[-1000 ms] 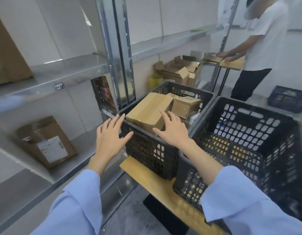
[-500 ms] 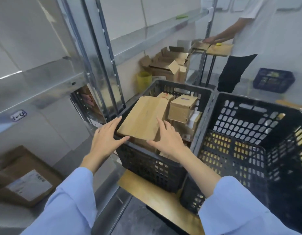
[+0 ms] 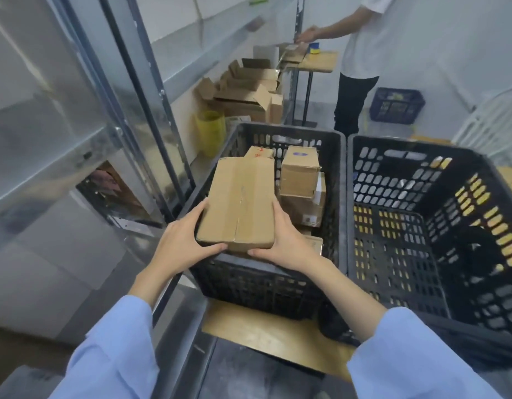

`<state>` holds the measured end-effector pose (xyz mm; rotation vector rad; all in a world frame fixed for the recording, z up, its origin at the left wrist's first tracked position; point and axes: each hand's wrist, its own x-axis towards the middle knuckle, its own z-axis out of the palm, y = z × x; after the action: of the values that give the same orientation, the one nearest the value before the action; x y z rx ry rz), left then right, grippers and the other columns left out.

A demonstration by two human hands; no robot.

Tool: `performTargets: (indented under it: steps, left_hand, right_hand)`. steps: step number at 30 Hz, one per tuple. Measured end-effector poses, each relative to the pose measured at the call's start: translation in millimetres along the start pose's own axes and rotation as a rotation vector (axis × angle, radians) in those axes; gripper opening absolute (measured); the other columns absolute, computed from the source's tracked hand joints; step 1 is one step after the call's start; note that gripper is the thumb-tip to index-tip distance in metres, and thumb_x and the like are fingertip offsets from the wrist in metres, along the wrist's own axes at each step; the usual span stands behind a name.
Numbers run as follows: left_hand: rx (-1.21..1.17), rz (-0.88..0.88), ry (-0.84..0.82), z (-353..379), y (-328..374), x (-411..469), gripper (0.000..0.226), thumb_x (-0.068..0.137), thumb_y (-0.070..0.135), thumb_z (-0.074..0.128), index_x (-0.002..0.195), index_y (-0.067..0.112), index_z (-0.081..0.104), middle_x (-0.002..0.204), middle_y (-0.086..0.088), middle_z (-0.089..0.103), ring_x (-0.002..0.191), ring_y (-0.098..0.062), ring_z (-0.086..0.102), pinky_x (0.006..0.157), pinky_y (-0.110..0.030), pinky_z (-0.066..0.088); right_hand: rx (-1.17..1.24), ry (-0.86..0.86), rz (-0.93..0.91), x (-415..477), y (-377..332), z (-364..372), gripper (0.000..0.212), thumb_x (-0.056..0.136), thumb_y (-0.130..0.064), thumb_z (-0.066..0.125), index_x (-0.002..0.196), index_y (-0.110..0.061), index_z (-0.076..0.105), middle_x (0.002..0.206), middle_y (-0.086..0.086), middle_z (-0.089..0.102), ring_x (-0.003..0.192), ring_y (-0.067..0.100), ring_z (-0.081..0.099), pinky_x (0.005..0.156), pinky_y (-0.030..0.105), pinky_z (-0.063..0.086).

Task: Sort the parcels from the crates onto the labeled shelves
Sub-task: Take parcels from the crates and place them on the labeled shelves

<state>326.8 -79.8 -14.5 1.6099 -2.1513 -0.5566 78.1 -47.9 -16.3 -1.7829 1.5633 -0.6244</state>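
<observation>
A long flat cardboard parcel (image 3: 240, 203) lies on top of the load in the left black crate (image 3: 263, 280). My left hand (image 3: 182, 243) grips its near left corner and my right hand (image 3: 283, 243) grips its near right corner, thumbs under the near edge. Behind it in the same crate stand a small squarish box (image 3: 299, 171) on a larger box (image 3: 306, 208), and another box with red writing (image 3: 259, 152). The right black crate (image 3: 421, 226) holds nothing that I can see. Metal shelves (image 3: 53, 156) run along the left.
Both crates rest on a wooden board (image 3: 266, 332). Open cardboard boxes (image 3: 246, 93) and a yellow bin (image 3: 210, 131) sit on the floor beyond. A person in a white shirt (image 3: 364, 53) works at a small wooden stand (image 3: 318, 61). A blue crate (image 3: 397, 105) stands at the back.
My hands went from hovering over the crate to closing on the flat parcel's near corners. My view swung right and down, so the lower shelf with its parcel has left the frame.
</observation>
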Motion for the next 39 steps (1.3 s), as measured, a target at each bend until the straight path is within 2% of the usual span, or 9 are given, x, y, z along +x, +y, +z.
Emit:
performTargets:
  steps: [3, 7, 9, 14, 20, 25, 30, 34, 39]
  left_hand:
    - [-0.039, 0.012, 0.004, 2.6, -2.2, 1.7, 0.113, 0.058, 0.074, 0.069, 0.153, 0.040, 0.019, 0.147, 0.014, 0.046, 0.127, -0.016, 0.050, 0.104, -0.043, 0.042]
    - [-0.134, 0.019, 0.023, 2.8, -4.5, 1.0, 0.110, 0.061, 0.063, 0.079, 0.152, 0.039, 0.022, 0.148, 0.014, 0.045, 0.129, -0.015, 0.048, 0.104, -0.039, 0.043]
    - [-0.189, 0.025, 0.051, 1.3, -3.4, -0.8, 0.107, 0.064, 0.055, 0.083, 0.152, 0.040, 0.024, 0.148, 0.017, 0.044, 0.130, -0.012, 0.047, 0.103, -0.037, 0.043]
    - [-0.242, 0.035, 0.107, -2.3, 1.8, -7.8, 0.103, 0.067, 0.045, 0.085, 0.151, 0.042, 0.025, 0.150, 0.019, 0.040, 0.133, -0.008, 0.042, 0.104, -0.033, 0.037]
    - [-0.299, 0.057, 0.144, -7.8, 21.1, -17.6, 0.101, 0.071, 0.037, 0.085, 0.152, 0.036, 0.026, 0.155, 0.015, 0.035, 0.137, -0.010, 0.038, 0.112, -0.040, 0.036]
    - [-0.378, 0.096, 0.169, -16.0, 44.6, -24.2, 0.098, 0.074, 0.035, 0.084, 0.153, 0.036, 0.026, 0.154, 0.014, 0.036, 0.137, -0.008, 0.039, 0.112, -0.038, 0.039]
    - [-0.471, 0.091, 0.193, -19.4, 72.5, -37.7, 0.098, 0.069, 0.047, 0.082, 0.150, 0.042, 0.027, 0.150, 0.022, 0.038, 0.134, 0.001, 0.040, 0.109, -0.040, 0.043]
    - [-0.543, 0.061, 0.257, -20.9, 98.9, -53.5, 0.102, 0.064, 0.051, 0.081, 0.151, 0.038, 0.028, 0.147, 0.026, 0.038, 0.128, 0.011, 0.041, 0.100, -0.033, 0.050]
    - [-0.560, -0.020, 0.389, -17.2, 127.9, -82.3, 0.105, 0.065, 0.045, 0.080, 0.153, 0.027, 0.028, 0.138, 0.016, 0.038, 0.113, 0.020, 0.046, 0.079, -0.007, 0.049]
  right_hand:
    - [0.080, 0.042, -0.033, -1.8, -1.5, 2.0, 0.122, 0.070, -0.043, 0.085, 0.152, -0.037, -0.005, 0.155, -0.012, 0.023, 0.138, 0.005, 0.024, 0.113, 0.030, 0.024]
    - [0.131, 0.088, -0.034, -2.6, -5.7, 2.2, 0.112, 0.068, -0.045, 0.086, 0.152, -0.033, 0.012, 0.151, -0.014, 0.034, 0.138, 0.006, 0.034, 0.114, 0.041, 0.035]
    - [0.152, 0.095, -0.031, -4.3, -6.9, 0.6, 0.114, 0.068, -0.047, 0.086, 0.153, -0.036, 0.011, 0.151, -0.017, 0.033, 0.138, 0.006, 0.034, 0.111, 0.041, 0.039]
    - [0.178, 0.101, -0.044, -10.0, -9.5, -3.5, 0.116, 0.070, -0.046, 0.086, 0.154, -0.035, 0.007, 0.144, -0.029, 0.027, 0.134, -0.005, 0.026, 0.110, 0.026, 0.024]
    - [0.226, 0.141, -0.094, -21.1, -18.3, -16.1, 0.116, 0.070, -0.045, 0.085, 0.156, -0.031, 0.008, 0.158, -0.015, 0.027, 0.143, 0.003, 0.028, 0.119, 0.038, 0.028]
    - [0.282, 0.131, -0.159, -30.7, -22.7, -37.9, 0.116, 0.070, -0.044, 0.086, 0.155, -0.034, 0.008, 0.155, -0.019, 0.029, 0.138, -0.005, 0.031, 0.107, 0.015, 0.028]
    - [0.327, 0.102, -0.185, -38.5, -22.5, -62.6, 0.110, 0.071, -0.047, 0.084, 0.153, -0.036, 0.010, 0.144, -0.026, 0.034, 0.130, -0.008, 0.037, 0.099, 0.012, 0.036]
    - [0.356, 0.073, -0.207, -45.0, -18.6, -79.4, 0.092, 0.082, -0.039, 0.078, 0.149, -0.027, 0.016, 0.142, -0.018, 0.036, 0.128, -0.001, 0.041, 0.106, 0.025, 0.041]
    - [0.367, 0.006, -0.262, -58.3, -17.3, -91.3, 0.083, 0.084, -0.030, 0.077, 0.144, -0.026, 0.020, 0.137, -0.016, 0.037, 0.129, 0.006, 0.040, 0.112, 0.037, 0.040]
